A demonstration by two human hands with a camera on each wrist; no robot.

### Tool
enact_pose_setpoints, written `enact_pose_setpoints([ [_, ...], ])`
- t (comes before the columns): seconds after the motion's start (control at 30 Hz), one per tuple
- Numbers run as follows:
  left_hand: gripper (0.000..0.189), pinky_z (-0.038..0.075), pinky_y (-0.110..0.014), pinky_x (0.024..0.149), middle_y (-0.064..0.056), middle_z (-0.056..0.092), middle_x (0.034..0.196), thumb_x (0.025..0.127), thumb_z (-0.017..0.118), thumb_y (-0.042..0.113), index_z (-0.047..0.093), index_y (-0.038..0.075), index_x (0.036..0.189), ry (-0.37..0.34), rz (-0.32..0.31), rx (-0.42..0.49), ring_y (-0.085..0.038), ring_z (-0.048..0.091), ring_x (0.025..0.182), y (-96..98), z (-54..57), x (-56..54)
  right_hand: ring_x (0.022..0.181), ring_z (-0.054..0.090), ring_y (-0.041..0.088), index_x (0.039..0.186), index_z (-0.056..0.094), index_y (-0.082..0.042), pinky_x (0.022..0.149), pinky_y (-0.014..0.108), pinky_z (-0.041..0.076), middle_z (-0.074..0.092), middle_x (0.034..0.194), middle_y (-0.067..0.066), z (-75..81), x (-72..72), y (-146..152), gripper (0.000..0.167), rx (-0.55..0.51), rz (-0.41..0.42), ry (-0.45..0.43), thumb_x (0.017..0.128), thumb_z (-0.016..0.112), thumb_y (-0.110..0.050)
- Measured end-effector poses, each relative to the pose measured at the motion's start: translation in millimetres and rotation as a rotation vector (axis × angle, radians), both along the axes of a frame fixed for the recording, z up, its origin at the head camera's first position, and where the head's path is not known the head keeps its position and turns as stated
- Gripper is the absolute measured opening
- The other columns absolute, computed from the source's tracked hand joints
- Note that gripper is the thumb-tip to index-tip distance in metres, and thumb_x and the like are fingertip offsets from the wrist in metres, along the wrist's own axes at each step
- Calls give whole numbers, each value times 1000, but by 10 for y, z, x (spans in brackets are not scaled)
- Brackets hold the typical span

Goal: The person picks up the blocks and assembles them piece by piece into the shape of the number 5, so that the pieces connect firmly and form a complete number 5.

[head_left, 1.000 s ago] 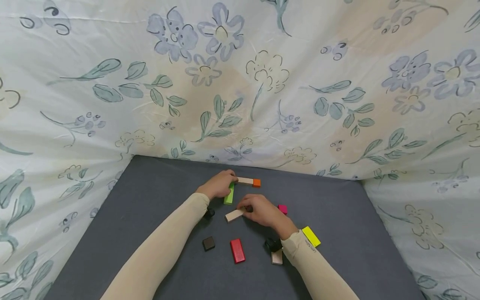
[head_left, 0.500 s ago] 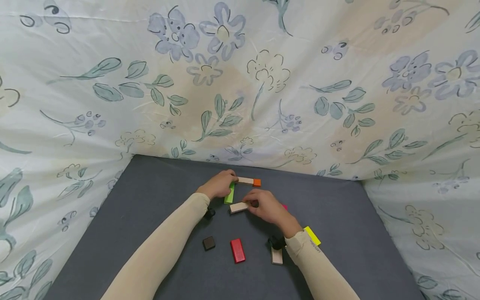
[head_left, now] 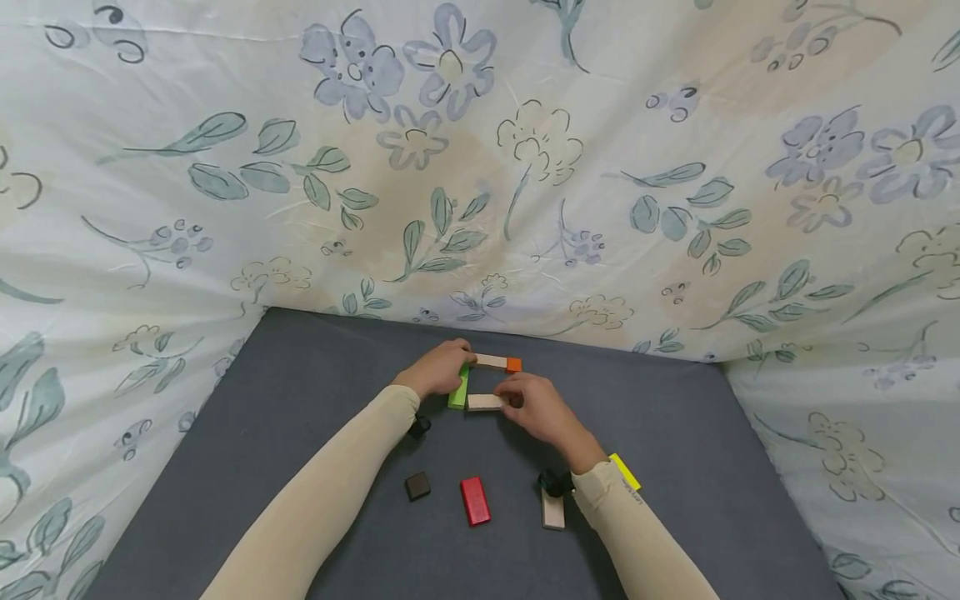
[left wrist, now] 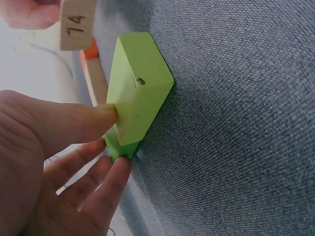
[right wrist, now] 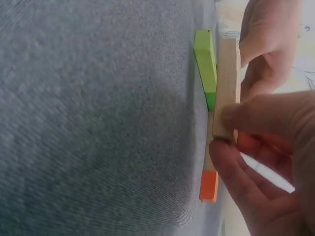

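Observation:
Fingers and thumb of my left hand (head_left: 437, 371) hold a light green block (left wrist: 140, 81) and a darker green block (left wrist: 123, 151) end to end on the dark cloth; the thumb lies on the light green one. My right hand (head_left: 536, 408) pinches a plain wooden block (head_left: 483, 402) near one end. In the right wrist view this wooden block is raised off the cloth, its free end towards the light green block. A number is printed on its end, in the left wrist view. Behind, another wooden block (head_left: 491, 361) touches an orange cube (head_left: 513, 365).
Nearer on the cloth lie a dark brown cube (head_left: 417, 486), a red block (head_left: 476, 502) and a wooden block (head_left: 552, 510) beside the right wrist. The right sleeve partly covers a yellow block (head_left: 625, 472). A floral curtain (head_left: 480, 208) hangs behind the cloth.
My right hand has moved away from me with the wooden block and turned it roughly level beside the light green block. A magenta cube is now hidden from view. The left hand has stayed put.

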State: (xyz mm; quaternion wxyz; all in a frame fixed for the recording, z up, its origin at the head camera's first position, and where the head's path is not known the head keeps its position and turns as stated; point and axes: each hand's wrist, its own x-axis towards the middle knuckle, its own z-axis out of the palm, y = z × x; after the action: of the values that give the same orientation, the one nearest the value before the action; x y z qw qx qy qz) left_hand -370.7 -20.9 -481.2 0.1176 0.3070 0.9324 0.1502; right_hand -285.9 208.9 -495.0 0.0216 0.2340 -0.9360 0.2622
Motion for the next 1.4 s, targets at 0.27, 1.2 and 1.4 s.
enact_pose_setpoints([
  [0.27,54,44,-46,116,-13,49,159,102,62,-3,62,10,154,-10,5,7,-33,48,146,-7,15,9,86,65,11,113,84,-10,77,33,57,72,107,-1,-50,-10,-38,22,-5,-77,8,92,85,-2],
  [1.2,54,44,-46,115,-13,48,160,102,62,-3,62,10,155,-10,3,11,-34,48,146,-12,27,17,78,59,15,108,83,-6,70,37,53,66,92,0,-62,0,-179,19,4,-142,-4,90,83,1],
  [1.4,54,44,-46,115,-13,48,160,102,62,-3,62,10,154,-10,4,5,-33,47,147,-9,28,21,76,58,14,108,83,-5,70,37,53,66,90,0,-81,-8,-189,19,3,-139,-8,90,83,1],
])
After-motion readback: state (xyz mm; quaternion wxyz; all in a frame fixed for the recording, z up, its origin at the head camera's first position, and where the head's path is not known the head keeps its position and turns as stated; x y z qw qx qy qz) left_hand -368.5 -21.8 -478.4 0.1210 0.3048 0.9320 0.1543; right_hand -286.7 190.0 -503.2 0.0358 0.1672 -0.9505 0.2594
